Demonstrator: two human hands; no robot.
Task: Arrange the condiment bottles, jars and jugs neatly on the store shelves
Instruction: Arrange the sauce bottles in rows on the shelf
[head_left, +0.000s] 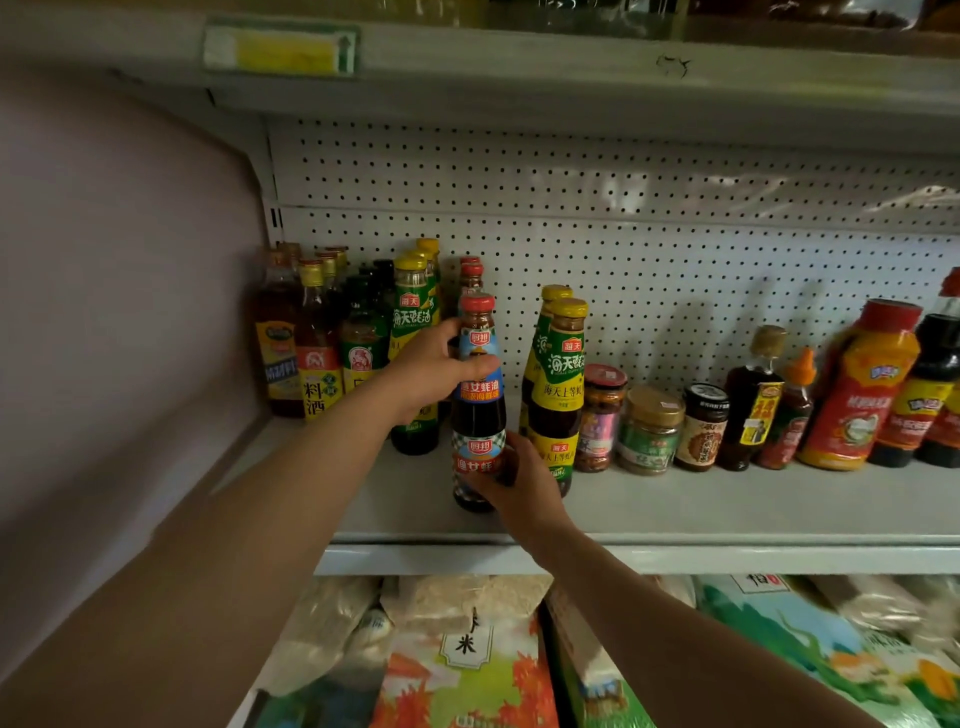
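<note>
- We see the left hand (434, 371) wrapped around the upper part of a red-capped dark sauce bottle (478, 358), thumb across its blue label; the bottle is upright.
- The right hand (511, 480) grips a second bottle with a checked label (475, 467), low and in front of the first; its base is at the shelf (727, 506), though we cannot tell whether it rests there.
- Just right of the hands stand two yellow-capped bottles (558, 384), one behind the other; just left, a row of green-labelled yellow-capped bottles (413, 322) runs back to the pegboard (623, 208).
- Further left, near the shelf's end, stand cooking-wine bottles (314, 353) in close rows.
- To the right, along the shelf, a line of small jars (649, 431), then a dark cork-topped bottle (750, 400), then a large red and orange bottle (862, 389).
- Below the shelf lie bags of rice (467, 665).
</note>
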